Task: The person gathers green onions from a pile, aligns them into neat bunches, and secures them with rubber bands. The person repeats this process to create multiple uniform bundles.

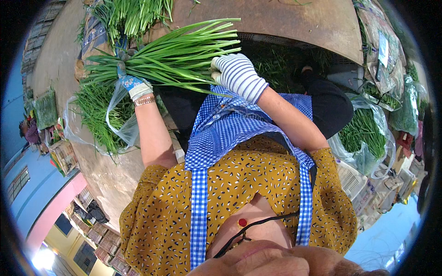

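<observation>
A fanned bunch of long green stalks, apparently garlic chives point(179, 51), spans the space in front of my chest, with pale cut ends to the right. My left hand point(129, 74), in a blue floral glove with grey fingers, grips it toward its leafy end. My right hand point(238, 76) wears a white and navy striped glove. Its fingers are curled in at the near edge of the bunch, by the pale ends; the fingertips are partly hidden. Below my left hand, loose greens point(103, 114) lie in a clear plastic bag point(129, 127).
More stalks point(138, 17) are piled at the far left. A curved brown board edge point(297, 27) lies ahead, with scattered greens point(272, 67) in shadow beneath. On the right are a knife point(379, 70) on a covered stack, bagged greens point(362, 132) and a pale crate point(348, 177).
</observation>
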`<control>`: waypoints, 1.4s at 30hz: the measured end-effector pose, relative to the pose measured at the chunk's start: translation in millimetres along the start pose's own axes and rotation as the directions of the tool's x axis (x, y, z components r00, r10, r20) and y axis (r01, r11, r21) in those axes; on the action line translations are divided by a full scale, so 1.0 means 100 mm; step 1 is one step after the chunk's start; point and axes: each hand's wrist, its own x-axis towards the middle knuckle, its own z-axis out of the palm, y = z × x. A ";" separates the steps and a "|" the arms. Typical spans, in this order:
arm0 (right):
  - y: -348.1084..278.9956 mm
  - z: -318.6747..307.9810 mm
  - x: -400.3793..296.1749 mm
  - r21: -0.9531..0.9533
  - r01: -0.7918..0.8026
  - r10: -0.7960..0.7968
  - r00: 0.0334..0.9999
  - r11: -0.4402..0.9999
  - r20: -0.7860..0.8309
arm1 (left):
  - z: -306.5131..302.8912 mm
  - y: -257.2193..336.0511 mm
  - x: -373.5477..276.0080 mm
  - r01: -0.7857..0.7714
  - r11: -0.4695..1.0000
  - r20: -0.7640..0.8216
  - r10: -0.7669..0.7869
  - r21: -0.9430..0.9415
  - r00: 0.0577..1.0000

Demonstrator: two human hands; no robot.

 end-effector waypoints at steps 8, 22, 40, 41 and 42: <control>0.00 0.05 0.00 0.178 0.070 -0.085 0.993 0.981 0.076 | 0.06 0.03 -0.07 -0.005 1.000 0.019 0.006 -0.018 1.000; 0.11 0.13 0.03 -0.133 -0.089 0.069 0.987 0.987 -0.146 | 0.14 0.02 -0.08 -0.019 0.997 0.074 0.024 -0.069 0.997; 0.30 -0.04 -0.09 -0.260 0.101 -0.168 0.953 0.960 -0.252 | 0.05 0.04 0.03 0.029 0.999 0.050 -0.028 -0.014 0.998; 0.29 0.05 -0.02 -0.282 0.095 -0.171 0.950 0.955 -0.261 | 0.04 0.04 0.04 0.029 0.999 0.065 -0.027 -0.026 0.998; 0.27 0.07 0.04 -0.246 0.066 -0.108 0.982 0.967 -0.158 | 0.04 0.03 0.02 0.050 0.998 0.085 -0.047 -0.029 0.995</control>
